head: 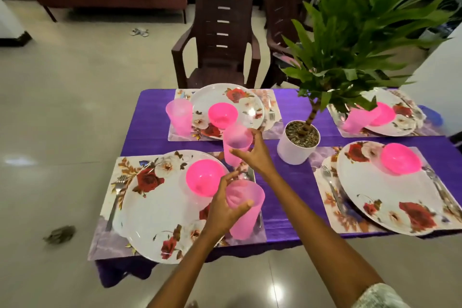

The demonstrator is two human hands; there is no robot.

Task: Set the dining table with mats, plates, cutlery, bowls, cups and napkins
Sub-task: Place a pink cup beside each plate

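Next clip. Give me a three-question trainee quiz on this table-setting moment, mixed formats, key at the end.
1. True or false: each of the hands holds a pink cup.
2. Which place setting has no cup standing on its mat? A) far left B) far right C) near right
3. Fill in: the potted plant stands on the ____ tablecloth.

Key
1. True: the left hand grips one pink cup over the near left mat, and the right hand holds a second cup farther away.
2. C: the near right mat shows plate, bowl and cutlery only.
3. purple
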